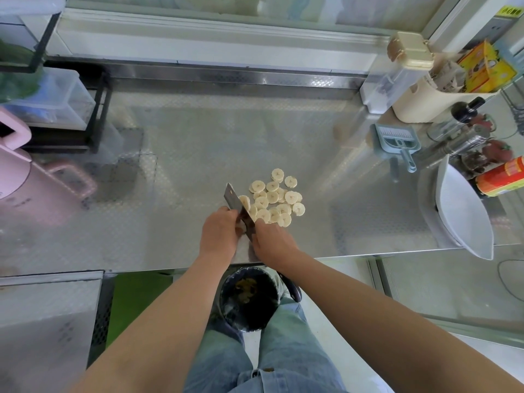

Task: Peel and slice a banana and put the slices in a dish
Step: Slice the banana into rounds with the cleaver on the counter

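Several round banana slices (273, 197) lie in a loose pile on the steel counter (170, 180). My right hand (272, 242) grips the handle of a cleaver (235, 199), whose blade stands on edge at the left side of the pile. My left hand (219, 231) is curled against the blade's left face; whatever is under its fingers is hidden. A white dish (465, 214) leans at the counter's right end, well apart from the slices.
A dark bin (246, 293) with peel scraps stands on the floor below the counter edge, between my knees. A pink kettle (17, 177) is at the left, a blue dustpan set (397, 143) and jars at the right.
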A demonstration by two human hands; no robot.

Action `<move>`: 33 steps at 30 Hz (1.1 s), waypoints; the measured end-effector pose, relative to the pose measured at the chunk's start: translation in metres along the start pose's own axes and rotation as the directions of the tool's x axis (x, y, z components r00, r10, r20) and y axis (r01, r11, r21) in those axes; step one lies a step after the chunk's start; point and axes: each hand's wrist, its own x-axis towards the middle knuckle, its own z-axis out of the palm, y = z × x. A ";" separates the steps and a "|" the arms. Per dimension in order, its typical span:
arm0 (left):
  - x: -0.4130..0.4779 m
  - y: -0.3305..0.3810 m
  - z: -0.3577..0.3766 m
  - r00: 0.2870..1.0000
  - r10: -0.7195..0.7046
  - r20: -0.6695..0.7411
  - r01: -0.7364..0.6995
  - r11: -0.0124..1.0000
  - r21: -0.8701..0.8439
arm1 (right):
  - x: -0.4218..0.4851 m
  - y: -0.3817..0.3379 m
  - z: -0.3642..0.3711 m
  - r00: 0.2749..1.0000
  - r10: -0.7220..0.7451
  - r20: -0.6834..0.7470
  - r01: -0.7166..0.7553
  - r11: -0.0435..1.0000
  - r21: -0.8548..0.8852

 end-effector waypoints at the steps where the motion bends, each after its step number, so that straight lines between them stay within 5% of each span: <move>1: 0.000 0.000 0.000 1.000 -0.003 0.000 0.003 1.000 -0.007 | 0.000 0.001 0.001 1.000 0.006 0.003 -0.006 1.000 0.007; 13: -0.003 0.001 -0.001 1.000 -0.018 -0.005 0.018 1.000 -0.010 | -0.005 0.007 -0.014 0.988 -0.068 -0.137 0.080 0.993 0.084; 33: -0.002 0.000 0.000 0.999 -0.031 -0.022 0.030 0.999 -0.017 | 0.002 0.000 0.001 0.998 -0.021 -0.057 0.026 0.996 0.084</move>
